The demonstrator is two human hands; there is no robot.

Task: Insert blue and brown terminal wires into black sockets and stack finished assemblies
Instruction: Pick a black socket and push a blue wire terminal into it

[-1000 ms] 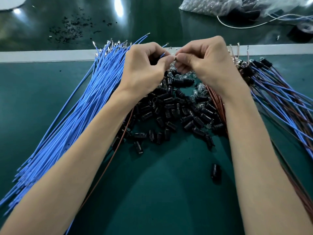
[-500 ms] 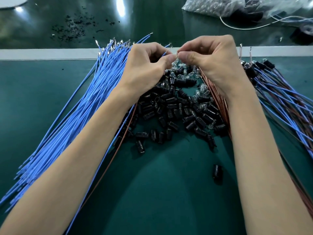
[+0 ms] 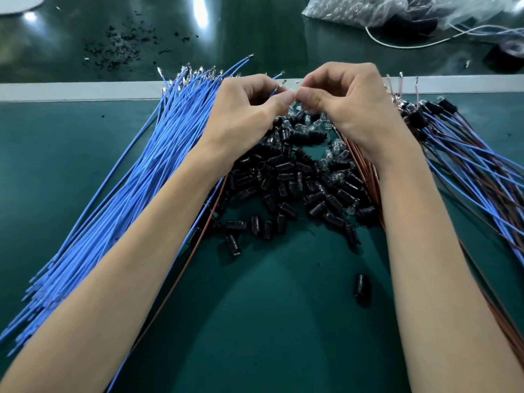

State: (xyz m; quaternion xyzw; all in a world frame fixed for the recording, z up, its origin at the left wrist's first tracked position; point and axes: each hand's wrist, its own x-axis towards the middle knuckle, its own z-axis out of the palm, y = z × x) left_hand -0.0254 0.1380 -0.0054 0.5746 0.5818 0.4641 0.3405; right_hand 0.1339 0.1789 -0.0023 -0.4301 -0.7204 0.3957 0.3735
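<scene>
My left hand (image 3: 243, 114) and my right hand (image 3: 354, 106) meet fingertip to fingertip above a pile of black sockets (image 3: 292, 177) mixed with small clear bulbs. The left hand pinches a blue wire whose metal terminal (image 3: 279, 87) pokes out above its fingers. A single brown wire (image 3: 181, 268) trails back under the left forearm. The right hand's thumb and fingers pinch something small that they hide. Loose blue wires (image 3: 136, 188) fan out on the left. Brown wires (image 3: 365, 165) lie beside the right wrist. Finished assemblies (image 3: 467, 154) are stacked at the right.
One stray socket (image 3: 362, 285) lies alone on the green mat between my forearms. A white strip (image 3: 71, 90) edges the mat at the back. Beyond it are black scraps (image 3: 122, 46), a plastic bag of parts (image 3: 354, 9) and a black tape roll (image 3: 507, 52).
Both hands stay pinched together and have drifted slightly toward the back edge. The blue wire's terminal now shows above the left fingers.
</scene>
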